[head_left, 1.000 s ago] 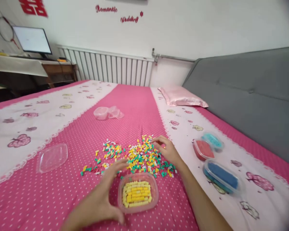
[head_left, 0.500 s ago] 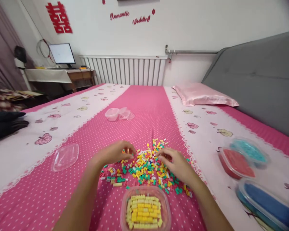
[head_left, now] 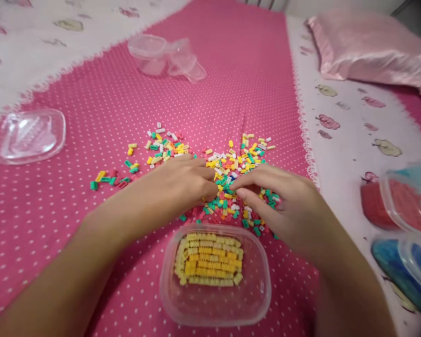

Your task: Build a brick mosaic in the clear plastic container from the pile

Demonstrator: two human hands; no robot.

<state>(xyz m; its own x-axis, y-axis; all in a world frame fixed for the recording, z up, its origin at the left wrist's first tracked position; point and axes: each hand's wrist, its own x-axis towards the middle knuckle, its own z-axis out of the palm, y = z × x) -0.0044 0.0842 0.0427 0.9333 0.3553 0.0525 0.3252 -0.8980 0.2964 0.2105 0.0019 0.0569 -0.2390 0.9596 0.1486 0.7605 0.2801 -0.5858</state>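
Observation:
My left hand (head_left: 192, 180) rests over the left part of a heap of small toy building bricks (head_left: 224, 206), coloured green, yellow, white and red. Its fingers curl inward and downward, so whatever they hold is hidden. From the right, my right hand (head_left: 284, 201) reaches into the same heap. Its thumb and index fingertips come close together among the bricks; I cannot make out what is between them. Just in front of me stands a clear plastic container (head_left: 215, 313). Inside it, yellow and pale yellow bricks (head_left: 210, 257) lie packed in rows.
A clear lid (head_left: 31, 135) lies at the left. Further back are clear empty containers (head_left: 150, 54). On the right sit a box of red pieces (head_left: 375, 206) and a blue-filled box (head_left: 393, 262). A pink pillow (head_left: 368, 47) lies on the polka-dot bedspread (head_left: 101, 103).
The view has tilted down and come closer. My left hand has moved rightward over the bricks, uncovering some at the left. My two hands are nearer each other.

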